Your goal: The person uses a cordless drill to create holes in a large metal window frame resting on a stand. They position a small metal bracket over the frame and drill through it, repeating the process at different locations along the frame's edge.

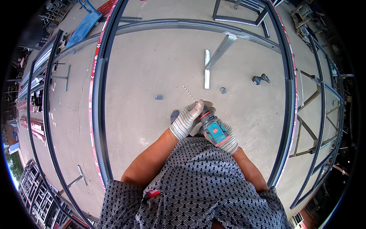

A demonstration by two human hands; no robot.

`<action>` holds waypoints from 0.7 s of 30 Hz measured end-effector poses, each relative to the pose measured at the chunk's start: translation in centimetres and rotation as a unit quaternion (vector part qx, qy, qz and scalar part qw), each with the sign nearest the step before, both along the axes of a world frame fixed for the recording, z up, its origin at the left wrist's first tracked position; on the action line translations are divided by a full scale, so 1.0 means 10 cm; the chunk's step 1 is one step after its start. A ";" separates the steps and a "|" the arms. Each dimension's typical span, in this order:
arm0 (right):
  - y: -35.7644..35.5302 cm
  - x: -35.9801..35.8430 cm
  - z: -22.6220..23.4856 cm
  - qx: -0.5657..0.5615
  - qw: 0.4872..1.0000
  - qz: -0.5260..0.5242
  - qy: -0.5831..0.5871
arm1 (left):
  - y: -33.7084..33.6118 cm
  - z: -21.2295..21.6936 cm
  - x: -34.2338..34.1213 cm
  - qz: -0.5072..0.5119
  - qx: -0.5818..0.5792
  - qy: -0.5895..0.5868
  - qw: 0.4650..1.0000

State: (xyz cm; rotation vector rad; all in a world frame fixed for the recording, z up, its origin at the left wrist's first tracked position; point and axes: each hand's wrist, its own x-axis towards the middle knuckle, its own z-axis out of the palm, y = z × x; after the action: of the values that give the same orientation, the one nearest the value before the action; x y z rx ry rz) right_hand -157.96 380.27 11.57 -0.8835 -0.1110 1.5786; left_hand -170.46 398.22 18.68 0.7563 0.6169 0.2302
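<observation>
- The teal-and-black cordless drill with red trim [215,131] is held in front of the patterned dark shirt [198,164], above the grey concrete floor [133,76].
- The right hand [228,142], in a striped knitted glove, has its grip closed around the rear part of this drill; the trigger is hidden, so I cannot tell if a finger presses it.
- The left hand [185,120], also gloved, has its grip narrow at the drill's front end, with the thumb along the base of the thin spiral metal bit [188,92].
- The bit points to 11 o'clock; the thumb covers the joint, so I cannot tell how deep it sits.
- In my judgement, the step in hand is fitting or checking this bit. The next move seems to call for a steady right hand and a straight, firm bit.
- On the floor, a small blue-grey bundle [158,97] lies at 10 o'clock from the drill, another small blue-grey piece [223,90] at 12, and a dark tool-like object [257,80] between 1 and 2.
</observation>
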 end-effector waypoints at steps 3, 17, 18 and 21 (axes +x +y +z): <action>0.02 0.05 0.19 -0.022 0.929 -0.088 0.358 | -0.08 0.12 0.11 0.022 -0.059 -0.051 0.997; 0.07 -0.02 0.66 0.146 0.949 -0.172 0.218 | -0.29 1.03 0.39 0.005 -0.036 -0.114 0.993; 0.06 -0.03 0.69 0.143 0.953 -0.171 0.203 | -0.31 1.08 0.39 0.007 -0.026 -0.116 0.993; 0.09 0.00 0.77 0.149 0.938 -0.183 0.255 | -0.37 1.18 0.41 0.012 -0.002 -0.124 0.992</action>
State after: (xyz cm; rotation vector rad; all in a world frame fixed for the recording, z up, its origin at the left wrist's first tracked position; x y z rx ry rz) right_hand -157.98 381.18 19.24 -0.2200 0.1735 1.3440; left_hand -166.40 394.52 30.46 0.7033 0.3904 0.3393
